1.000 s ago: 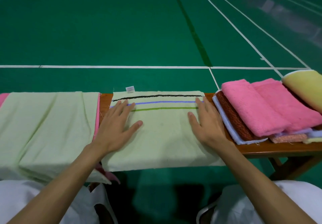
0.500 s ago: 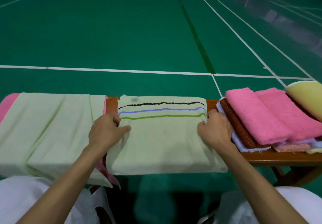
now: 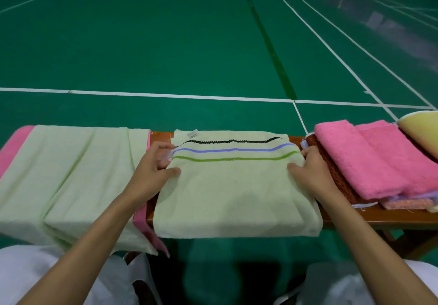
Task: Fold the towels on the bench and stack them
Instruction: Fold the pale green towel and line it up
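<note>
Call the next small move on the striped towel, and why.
Probably lift the striped end and fold it toward the near edge: left hand and right hand each hold the striped towel by its sides there, and it overhangs the bench.

The one camera rides on my head and faces forward and down. It sits close over the long brown wooden bench, which crosses the lower half of the frame from side to side, just beyond my knees in white cloth. My left hand and right hand reach in from the bottom edge to the pale green striped cloth towel at centre. Past the bench, the wide lens takes in the green court floor with white lines, running far off.
</note>
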{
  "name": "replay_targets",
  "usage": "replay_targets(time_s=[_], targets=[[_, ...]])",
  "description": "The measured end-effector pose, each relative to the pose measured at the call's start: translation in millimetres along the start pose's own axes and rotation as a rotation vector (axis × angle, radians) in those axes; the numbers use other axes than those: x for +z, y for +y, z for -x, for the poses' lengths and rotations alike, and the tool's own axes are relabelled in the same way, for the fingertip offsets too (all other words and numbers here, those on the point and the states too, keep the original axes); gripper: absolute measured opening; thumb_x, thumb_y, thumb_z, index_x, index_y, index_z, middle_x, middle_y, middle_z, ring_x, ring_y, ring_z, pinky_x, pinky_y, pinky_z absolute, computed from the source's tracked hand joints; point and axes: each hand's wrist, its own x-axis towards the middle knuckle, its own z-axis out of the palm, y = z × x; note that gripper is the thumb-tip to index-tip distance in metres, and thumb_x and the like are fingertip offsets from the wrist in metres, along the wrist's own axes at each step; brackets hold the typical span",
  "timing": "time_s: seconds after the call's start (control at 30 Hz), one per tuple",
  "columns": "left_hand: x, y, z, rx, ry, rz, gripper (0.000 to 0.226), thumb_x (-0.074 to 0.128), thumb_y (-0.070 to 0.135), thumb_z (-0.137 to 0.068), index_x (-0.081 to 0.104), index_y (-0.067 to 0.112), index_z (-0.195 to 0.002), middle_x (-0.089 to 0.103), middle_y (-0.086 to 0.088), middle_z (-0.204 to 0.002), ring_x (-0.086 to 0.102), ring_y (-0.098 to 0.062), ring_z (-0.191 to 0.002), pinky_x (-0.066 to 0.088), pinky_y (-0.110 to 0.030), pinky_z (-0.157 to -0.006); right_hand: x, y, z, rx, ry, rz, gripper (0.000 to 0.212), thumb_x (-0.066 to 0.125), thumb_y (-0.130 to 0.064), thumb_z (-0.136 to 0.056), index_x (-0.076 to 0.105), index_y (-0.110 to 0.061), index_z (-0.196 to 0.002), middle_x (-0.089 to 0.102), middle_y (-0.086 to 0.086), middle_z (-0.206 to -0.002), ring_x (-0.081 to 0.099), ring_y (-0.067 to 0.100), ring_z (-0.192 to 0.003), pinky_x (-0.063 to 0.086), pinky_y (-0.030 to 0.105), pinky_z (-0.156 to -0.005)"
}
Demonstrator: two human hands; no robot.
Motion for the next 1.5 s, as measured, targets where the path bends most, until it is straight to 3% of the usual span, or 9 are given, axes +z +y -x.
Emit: replay_targets(time_s=[0.1, 0.27, 0.47, 0.6, 0.9, 1.1, 1.2, 1.37, 1.5], targets=[[-6, 2, 1, 0.035, -0.059, 0.020, 0.055, 0.076, 0.000, -0.083, 0.065, 0.035, -0.124, 0.074, -0.025, -0.099, 0.070, -0.042, -0.096, 0.055, -0.059, -0.097, -5, 0, -3, 0.020, -0.092, -0.127, 0.053, 0.079, -0.006, -0.075, 0.048, -0.019, -0.116, 0.060, -0.004, -0.106, 0.061, 0.018, -0.097, 0.049, 0.037, -0.082], [-14, 0, 1, 0.066, -0.103, -0.039, 0.044, 0.071, 0.000, -0.094, 0.075, 0.034, -0.121, 0.069, -0.002, -0.095, 0.067, -0.014, -0.099, 0.053, -0.027, -0.094, -16, -1, -5, -0.031, -0.298, -0.277, 0.094, 0.080, 0.005, -0.078, 0.037, -0.035, -0.152, 0.064, -0.012, -0.123, 0.065, 0.011, -0.108, 0.054, 0.032, -0.089], [-26, 14, 5, 0.005, -0.076, 0.033, 0.028, 0.065, -0.001, -0.097, 0.074, 0.014, -0.119, 0.080, -0.011, -0.100, 0.077, -0.023, -0.097, 0.062, -0.026, -0.082, -25, 1, 2, -0.120, -0.307, -0.382, 0.038, 0.076, 0.002, -0.088, 0.078, -0.025, -0.116, 0.072, 0.009, -0.125, 0.070, 0.023, -0.115, 0.059, 0.044, -0.097], [-43, 22, 4, -0.035, -0.061, -0.003, 0.026, 0.068, 0.005, -0.096, 0.074, 0.015, -0.119, 0.080, -0.011, -0.096, 0.077, -0.023, -0.095, 0.063, -0.029, -0.079, -38, -10, 14, -0.154, -0.266, -0.402, 0.037, 0.077, 0.001, -0.087, 0.076, -0.021, -0.116, 0.080, 0.005, -0.101, 0.076, 0.024, -0.097, 0.063, 0.039, -0.083], [-58, 49, 15, 0.164, 0.012, -0.219, 0.008, 0.073, 0.020, -0.094, 0.078, 0.016, -0.098, 0.079, -0.003, -0.079, 0.071, -0.012, -0.071, 0.053, -0.019, -0.059, -78, -35, 18, -0.258, -0.290, -0.217, 0.018, 0.073, -0.003, -0.090, 0.077, -0.011, -0.106, 0.080, 0.000, -0.091, 0.077, 0.015, -0.083, 0.060, 0.021, -0.067], [-54, 59, 11, 0.146, 0.012, -0.286, 0.017, 0.063, 0.034, -0.100, 0.073, 0.021, -0.101, 0.067, -0.016, -0.055, 0.054, -0.012, -0.040, 0.037, -0.025, -0.051, -84, -47, 6, -0.376, -0.079, 0.291, 0.010, 0.075, -0.028, -0.093, 0.082, -0.023, -0.097, 0.072, -0.010, -0.063, 0.064, -0.002, -0.055, 0.044, 0.025, -0.053], [-42, 60, 0, 0.135, 0.029, -0.229, 0.021, 0.059, 0.032, -0.103, 0.072, 0.017, -0.106, 0.070, -0.015, -0.059, 0.064, -0.017, -0.046, 0.045, -0.019, -0.044, -81, -52, -3, -0.364, 0.020, 0.391, 0.017, 0.068, -0.040, -0.097, 0.080, -0.029, -0.101, 0.062, -0.008, -0.050, 0.057, 0.005, -0.053, 0.046, 0.029, -0.058], [-33, 77, -12, 0.239, 0.101, 0.074, 0.022, 0.058, 0.026, -0.105, 0.068, 0.007, -0.111, 0.080, -0.007, -0.092, 0.078, -0.026, -0.085, 0.059, -0.033, -0.069, -73, -65, -3, -0.380, 0.193, -0.201, 0.014, 0.066, -0.017, -0.098, 0.079, -0.023, -0.102, 0.075, 0.004, -0.070, 0.069, 0.011, -0.051, 0.056, 0.027, -0.054], [-42, 84, -8, 0.349, 0.138, 0.193, 0.003, 0.065, 0.016, -0.098, 0.067, 0.016, -0.099, 0.080, 0.004, -0.091, 0.078, -0.017, -0.085, 0.059, -0.025, -0.064, -83, -67, 10, -0.496, 0.198, -0.320, 0.024, 0.066, 0.000, -0.095, 0.076, -0.016, -0.109, 0.077, 0.002, -0.091, 0.074, 0.008, -0.070, 0.057, 0.018, -0.061]])
